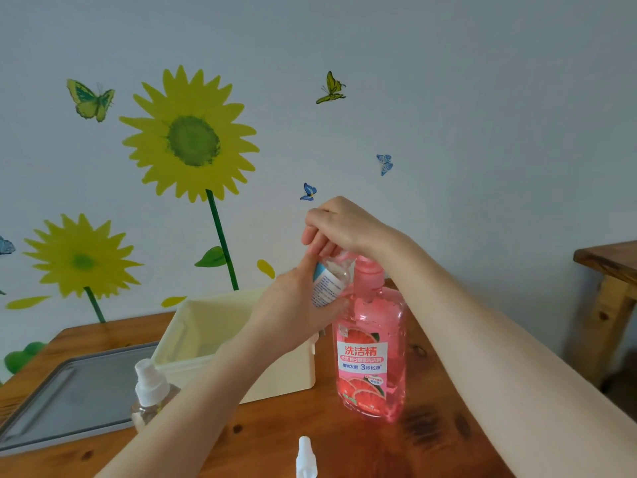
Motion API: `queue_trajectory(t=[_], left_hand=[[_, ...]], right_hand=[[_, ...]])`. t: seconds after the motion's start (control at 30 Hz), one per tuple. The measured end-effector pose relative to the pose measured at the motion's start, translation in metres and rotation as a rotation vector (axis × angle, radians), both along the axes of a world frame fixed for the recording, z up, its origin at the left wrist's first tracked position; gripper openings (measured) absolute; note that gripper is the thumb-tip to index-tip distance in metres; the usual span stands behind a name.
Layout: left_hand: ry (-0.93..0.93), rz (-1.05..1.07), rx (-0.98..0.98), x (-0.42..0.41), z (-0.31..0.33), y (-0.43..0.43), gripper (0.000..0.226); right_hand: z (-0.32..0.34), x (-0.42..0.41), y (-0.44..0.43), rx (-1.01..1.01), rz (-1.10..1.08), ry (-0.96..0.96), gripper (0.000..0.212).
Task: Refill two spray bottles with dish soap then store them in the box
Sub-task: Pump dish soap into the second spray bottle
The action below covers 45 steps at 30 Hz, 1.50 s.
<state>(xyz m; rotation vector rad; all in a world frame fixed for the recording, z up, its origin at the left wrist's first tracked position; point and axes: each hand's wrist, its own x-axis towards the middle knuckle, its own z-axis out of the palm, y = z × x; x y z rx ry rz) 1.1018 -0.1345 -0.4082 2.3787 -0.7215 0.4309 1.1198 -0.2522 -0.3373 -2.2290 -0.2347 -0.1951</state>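
Hold the spray bottle (325, 282), gripped in the left hand (293, 305) and tilted above the middle of the table (258, 436) beside the box (293, 377), with its neck directly under the spout of the dish soap bottle (370, 357). Press the pump (368, 270) down slowly with the right hand (341, 225), fingers uncurled and grasping nothing, pausing between strokes against overflow.

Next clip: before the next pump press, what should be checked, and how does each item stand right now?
1. Left hand grips the small spray bottle, tilted toward the pump: ok.
2. Bottle mouth at the pump outlet: cannot tell, fingers hide it.
3. Right hand rests on the pump: ok.
4. Dish soap bottle upright on the table: ok.
5. Spray head off, lying on the table: ok.
6. Box open: ok.
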Motion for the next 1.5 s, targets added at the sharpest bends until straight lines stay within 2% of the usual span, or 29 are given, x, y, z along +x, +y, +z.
queue_trajectory(t=[0.17, 0.37, 0.53, 0.73, 0.9, 1.23, 1.4, 1.5], left_hand=[[0.018, -0.005, -0.011, 0.001, 0.005, -0.003, 0.067], [0.086, -0.015, -0.040, 0.002, -0.004, 0.000, 0.067], [0.038, -0.008, -0.018, 0.004, 0.008, -0.002, 0.072], [0.068, 0.030, 0.000, 0.001, -0.003, -0.002, 0.069], [0.010, 0.018, 0.055, 0.002, 0.014, -0.002, 0.075], [0.027, -0.002, 0.039, 0.004, 0.008, 0.002, 0.070], [0.092, -0.026, -0.038, 0.002, -0.003, -0.001, 0.051], [0.089, -0.022, -0.019, 0.002, -0.001, 0.002, 0.057]], right_hand=[[0.005, -0.001, -0.008, 0.105, 0.001, -0.051, 0.032], [-0.004, 0.000, 0.001, -0.018, -0.016, -0.026, 0.033], [0.005, 0.000, -0.005, 0.048, -0.033, -0.063, 0.032], [-0.007, 0.002, 0.002, -0.029, -0.040, -0.054, 0.033], [0.009, -0.001, -0.004, 0.015, -0.041, -0.056, 0.034], [0.002, -0.001, 0.001, 0.014, -0.034, -0.048, 0.034], [-0.006, 0.000, -0.002, 0.073, -0.049, -0.105, 0.034], [-0.005, 0.000, 0.001, 0.014, -0.036, -0.071, 0.034]])
